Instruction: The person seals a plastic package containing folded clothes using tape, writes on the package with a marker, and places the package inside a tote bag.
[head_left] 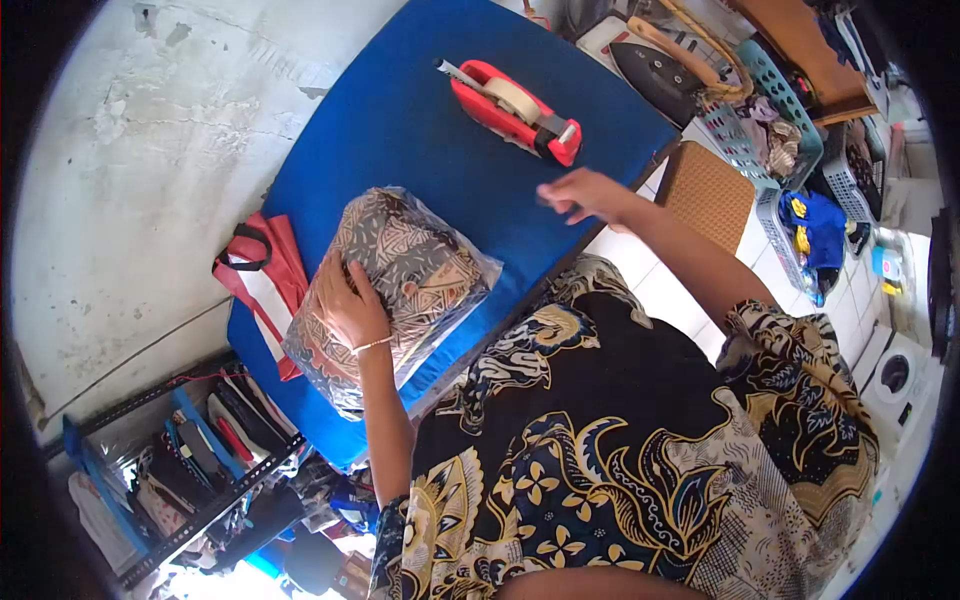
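left hand (352, 312): spread flat on bagged cloth (428, 262)
right hand (585, 197): near tape dispenser (514, 110); cannot tell if fingers meet

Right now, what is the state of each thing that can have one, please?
Patterned cloth, inside the clear bag
Clear bag, closure unclear
Tape dispenser, loaded with a roll
Left hand, spread on the clear bag
Right hand, partly curled
Iron, unheld, heat unclear
Teal basket, holding clothes

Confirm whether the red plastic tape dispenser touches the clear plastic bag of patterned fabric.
Apart. Head view shows bare blue surface between tape dispenser and bag.
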